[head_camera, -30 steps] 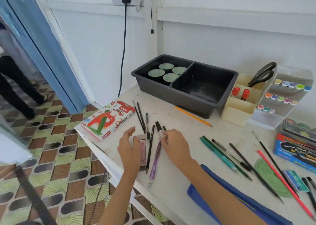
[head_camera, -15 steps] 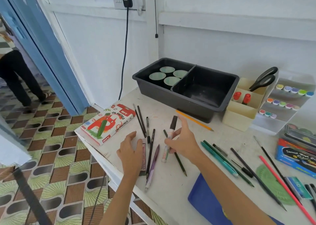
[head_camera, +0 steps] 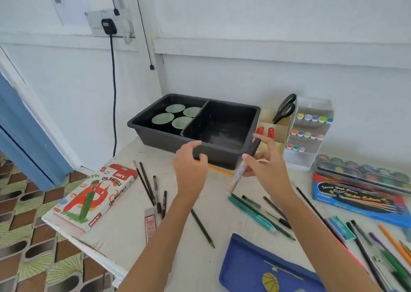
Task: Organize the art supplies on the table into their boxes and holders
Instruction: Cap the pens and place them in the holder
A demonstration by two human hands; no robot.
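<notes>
My right hand [head_camera: 268, 169] holds a white patterned marker with a black cap [head_camera: 239, 171] upright above the table, in front of the cream holder [head_camera: 270, 122] with scissors and two red markers. My left hand [head_camera: 190, 171] hovers beside it, fingers curled and apart, holding nothing. Several pencils and brushes [head_camera: 153, 189] lie loose on the white table [head_camera: 124, 236]. An oil pastels box [head_camera: 95, 194] sits at the left edge.
A black two-part bin [head_camera: 222, 156] with green-lidded jars stands at the back. A clear marker rack [head_camera: 311, 131], a paint set [head_camera: 364, 174], a blue watercolour box [head_camera: 355, 200], teal pens [head_camera: 251, 214] and a blue pouch [head_camera: 262, 269] lie at the right.
My right hand has lifted the marker off the table and carried it up and to the right. My left hand rose from the small box on the table. The view tilted upward.
</notes>
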